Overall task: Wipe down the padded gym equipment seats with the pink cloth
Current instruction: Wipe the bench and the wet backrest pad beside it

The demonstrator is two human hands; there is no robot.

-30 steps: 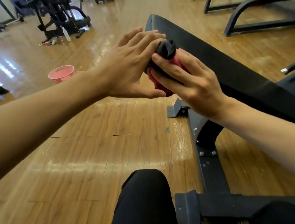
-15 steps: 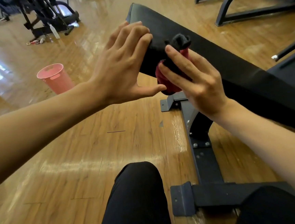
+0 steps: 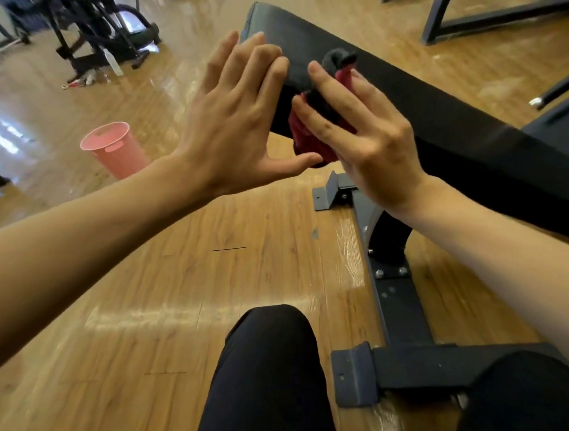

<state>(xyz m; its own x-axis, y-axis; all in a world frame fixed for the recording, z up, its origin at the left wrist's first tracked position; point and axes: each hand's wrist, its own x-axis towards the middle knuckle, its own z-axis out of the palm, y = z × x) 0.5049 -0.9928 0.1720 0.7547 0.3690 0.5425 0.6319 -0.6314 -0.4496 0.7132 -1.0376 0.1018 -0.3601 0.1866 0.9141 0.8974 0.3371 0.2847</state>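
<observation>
A glossy wooden floor fills the room, catching pale streaks of light at the left. A long black padded bench slants from the upper middle down to the right edge, carried on a dark grey metal frame with a foot bar lying across the floor at the lower right.

Near the bench's far end, on its left edge, the pink cloth is bunched against the padding; part of it looks dark, and a dark tuft sticks up above the fingers. The right hand presses the cloth onto the bench edge with straight, spread fingers laid over it. The left hand stands just beside it, flat and released, its fingertips on the bench's edge and its thumb touching the cloth's lower part.

Both forearms cross much of the view and hide the middle of the bench edge. A pink bucket stands on the floor well to the left. Farther back, at the upper left, a black exercise machine stands with a white bottle and small clutter at its base. More dark machine frames fill the upper right corner. Two knees in black trousers show along the bottom edge.
</observation>
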